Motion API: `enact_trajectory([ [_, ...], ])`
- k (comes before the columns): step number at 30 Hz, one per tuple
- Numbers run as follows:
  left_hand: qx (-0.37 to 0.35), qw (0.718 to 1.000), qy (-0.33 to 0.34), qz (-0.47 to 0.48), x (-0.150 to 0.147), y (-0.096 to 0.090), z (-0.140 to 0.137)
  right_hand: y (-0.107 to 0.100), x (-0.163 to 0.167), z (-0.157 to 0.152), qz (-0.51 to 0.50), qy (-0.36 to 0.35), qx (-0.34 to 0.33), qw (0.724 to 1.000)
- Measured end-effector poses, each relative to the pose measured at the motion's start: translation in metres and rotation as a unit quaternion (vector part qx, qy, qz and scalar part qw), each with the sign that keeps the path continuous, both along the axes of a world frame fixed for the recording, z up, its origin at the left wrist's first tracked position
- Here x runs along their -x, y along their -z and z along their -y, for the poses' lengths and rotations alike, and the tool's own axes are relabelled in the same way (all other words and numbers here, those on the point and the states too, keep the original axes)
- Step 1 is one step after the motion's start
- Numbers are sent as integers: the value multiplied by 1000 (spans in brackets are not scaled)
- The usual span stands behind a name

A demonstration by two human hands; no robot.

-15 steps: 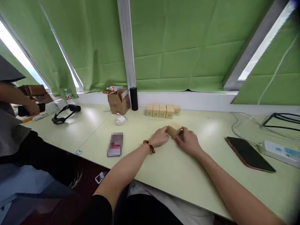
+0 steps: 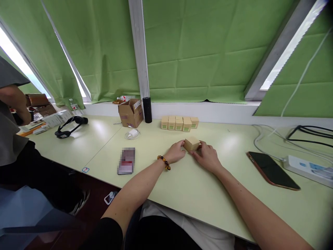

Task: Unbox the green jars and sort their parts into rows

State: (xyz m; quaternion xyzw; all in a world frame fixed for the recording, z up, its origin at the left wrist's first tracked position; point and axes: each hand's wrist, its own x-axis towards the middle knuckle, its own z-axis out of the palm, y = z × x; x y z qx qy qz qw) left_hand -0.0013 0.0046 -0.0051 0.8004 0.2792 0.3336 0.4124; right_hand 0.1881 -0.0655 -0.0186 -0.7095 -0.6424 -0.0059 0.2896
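A small tan cardboard box (image 2: 191, 143) sits between my two hands, low over the table or resting on it; I cannot tell which. My left hand (image 2: 176, 152) grips its left side with thumb and fingers, a beaded bracelet (image 2: 164, 162) on that wrist. On the opposite side, my right hand (image 2: 207, 158) has its fingers curled against the box's right edge. Just beyond, several similar small boxes (image 2: 179, 123) with green-marked labels stand in a row near the wall.
An open brown carton (image 2: 130, 113) and a black cylinder (image 2: 147, 109) stand by the wall. A coiled white cable (image 2: 132, 134) and a blurred-out flat item (image 2: 126, 161) lie left. At right are a phone (image 2: 272, 170) and power strip (image 2: 308, 169). A person (image 2: 11, 128) stands left.
The box between my hands now shows its top and front more squarely; both hands keep hold. The person at left has drawn their arm back. My view has shifted slightly.
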Motion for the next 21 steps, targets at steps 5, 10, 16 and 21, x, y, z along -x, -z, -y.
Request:
enact_trajectory([
  [5,5,1000,0,-2,0,-1,0,-1,1,1,-7,10,6,1000],
  [10,10,1000,-9,-4,0,-2,0,-4,2,1,-16,34,11,999],
  [16,15,1000,7,11,2,-5,3,-9,1,3,-21,45,23,999],
  [21,38,997,-59,-11,3,-3,1,-11,-14,2,-23,119,34,992],
])
